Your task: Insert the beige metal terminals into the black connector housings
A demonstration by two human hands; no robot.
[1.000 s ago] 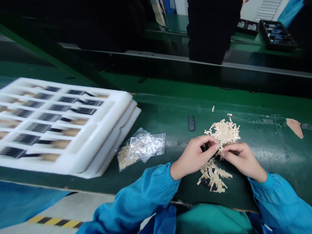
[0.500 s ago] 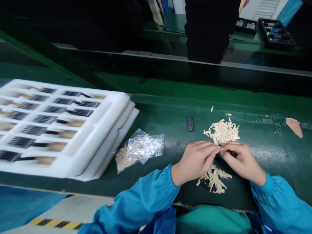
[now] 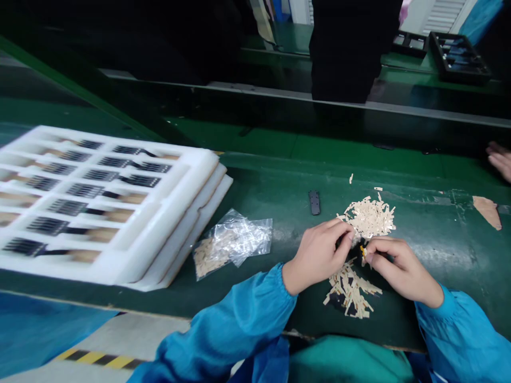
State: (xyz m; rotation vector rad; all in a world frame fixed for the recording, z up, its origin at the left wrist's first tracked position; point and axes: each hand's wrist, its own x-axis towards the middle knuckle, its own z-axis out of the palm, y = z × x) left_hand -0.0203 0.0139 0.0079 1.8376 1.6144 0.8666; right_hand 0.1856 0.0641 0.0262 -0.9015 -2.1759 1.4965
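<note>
showing yellow, a pale piece [image 3: 363,255] sits pinched in the right hand [image 3: 401,270], left hand's [image 3: 319,252] grip unclear.

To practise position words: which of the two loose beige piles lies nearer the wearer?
The near pile, towards the front edge of the bench; the far pile sits farther back.

A green bench [image 3: 289,205] carries a stack of white foam trays [image 3: 184,183] at left, set just beside overlapping clear bags [image 3: 249,236]. Right of the bags lies a small black plate [image 3: 314,202], near a heap of pale chips [image 3: 373,218] with two strays [image 3: 351,178] beyond it. A second pile [image 3: 350,293] spreads nearer the front; a tan scrap [image 3: 487,211] rests at far right.
</note>
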